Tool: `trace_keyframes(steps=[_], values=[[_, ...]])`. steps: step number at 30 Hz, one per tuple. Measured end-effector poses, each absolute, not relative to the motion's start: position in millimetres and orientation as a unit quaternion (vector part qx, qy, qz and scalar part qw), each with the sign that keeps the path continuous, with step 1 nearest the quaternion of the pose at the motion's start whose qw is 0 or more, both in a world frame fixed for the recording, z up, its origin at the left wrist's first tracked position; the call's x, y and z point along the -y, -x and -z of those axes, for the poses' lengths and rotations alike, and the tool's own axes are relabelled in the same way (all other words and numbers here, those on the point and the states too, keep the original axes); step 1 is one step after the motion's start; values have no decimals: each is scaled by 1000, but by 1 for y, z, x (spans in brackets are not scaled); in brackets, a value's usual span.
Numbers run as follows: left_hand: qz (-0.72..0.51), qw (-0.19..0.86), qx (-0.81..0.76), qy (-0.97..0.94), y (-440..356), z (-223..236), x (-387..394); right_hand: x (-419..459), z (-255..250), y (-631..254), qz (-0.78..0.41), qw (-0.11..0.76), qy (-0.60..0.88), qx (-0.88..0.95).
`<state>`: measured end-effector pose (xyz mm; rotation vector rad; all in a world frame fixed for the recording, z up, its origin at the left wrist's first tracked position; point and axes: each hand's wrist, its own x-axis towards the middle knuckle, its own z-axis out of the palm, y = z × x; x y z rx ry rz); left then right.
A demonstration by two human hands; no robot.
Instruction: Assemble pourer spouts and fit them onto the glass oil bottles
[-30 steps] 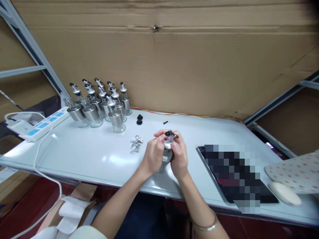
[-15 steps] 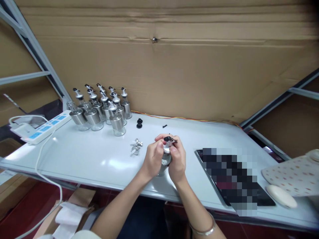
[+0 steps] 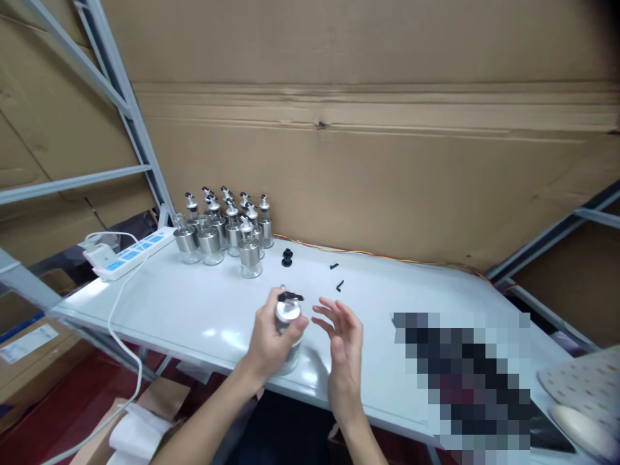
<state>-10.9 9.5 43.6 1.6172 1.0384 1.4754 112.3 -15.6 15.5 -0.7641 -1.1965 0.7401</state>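
My left hand (image 3: 272,336) is wrapped round the top of a glass oil bottle (image 3: 290,358) near the table's front edge. The bottle carries a silver pourer spout (image 3: 289,311) with a black flip lid (image 3: 290,297). Just right of it, my right hand (image 3: 345,342) is held up with its fingers apart, touching nothing. Beyond the hands lie two small black lever pieces (image 3: 340,285) and black stoppers (image 3: 287,258). Several glass bottles with steel sleeves (image 3: 250,255) stand grouped at the back left, most with pourer spouts on top; the two at the left front have bare necks.
A white power strip (image 3: 135,254) with a plugged-in cable lies at the table's left end. To the right are a largely pixelated dark tablet-like object (image 3: 552,429), a cream oval object (image 3: 581,429) and a speckled container (image 3: 588,381). Cardboard (image 3: 368,187) stands behind the table.
My right hand has let go of the bottle and opened. My left hand keeps hold and has moved left with it. The view has shifted; the silver spout pieces are no longer visible.
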Motion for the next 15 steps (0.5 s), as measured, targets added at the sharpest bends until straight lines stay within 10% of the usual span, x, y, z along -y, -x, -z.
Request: trace_keyframes(steps=[15], values=[[-563,-117,-596,-560,138,-40,-140,29,13,-131,-357,557,552,508]])
